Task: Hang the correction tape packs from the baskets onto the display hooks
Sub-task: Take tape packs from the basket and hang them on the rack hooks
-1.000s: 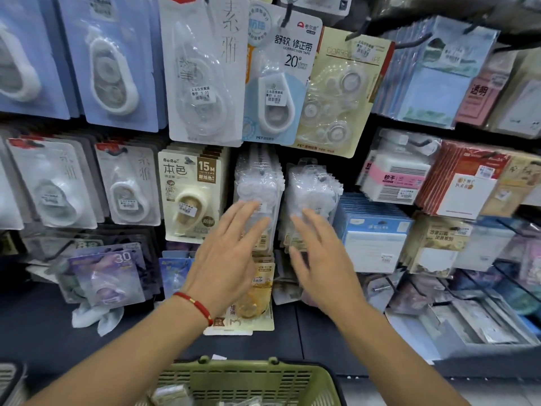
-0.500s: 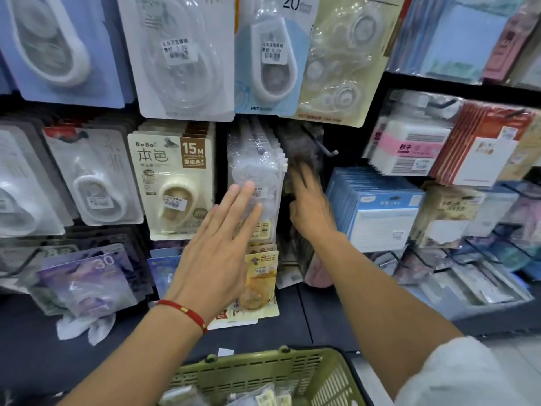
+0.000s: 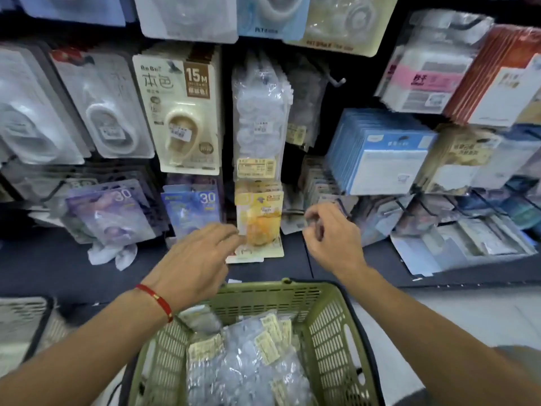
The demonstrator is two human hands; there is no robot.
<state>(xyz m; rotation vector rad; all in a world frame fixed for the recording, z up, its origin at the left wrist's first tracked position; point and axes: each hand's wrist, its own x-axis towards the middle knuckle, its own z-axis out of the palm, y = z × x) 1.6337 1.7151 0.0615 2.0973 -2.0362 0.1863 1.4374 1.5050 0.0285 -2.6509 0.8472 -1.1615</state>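
Note:
A green basket [image 3: 322, 323] in front of me holds several clear correction tape packs [image 3: 248, 361] with yellow labels. The same clear packs [image 3: 259, 118] hang in a thick row on a display hook at the middle of the wall. To their right a thinner row [image 3: 304, 92] hangs behind a bare hook tip [image 3: 336, 82]. My left hand [image 3: 199, 259], with a red bracelet, hovers above the basket's far rim, fingers relaxed and holding nothing. My right hand [image 3: 330, 235] hangs level with it to the right, fingers loosely curled and holding nothing.
Carded tape packs cover the wall: a beige 15M card [image 3: 181, 112], purple 30 cards [image 3: 111, 209], a yellow pack [image 3: 260, 221] on the dark shelf [image 3: 58, 268]. Blue notepads [image 3: 386, 153] and sticky notes hang at right. A grey basket [image 3: 20, 320] sits at the lower left.
Both hands have drawn back and down from the hanging clear packs to just above the green basket. The view has tilted down, showing more of the basket.

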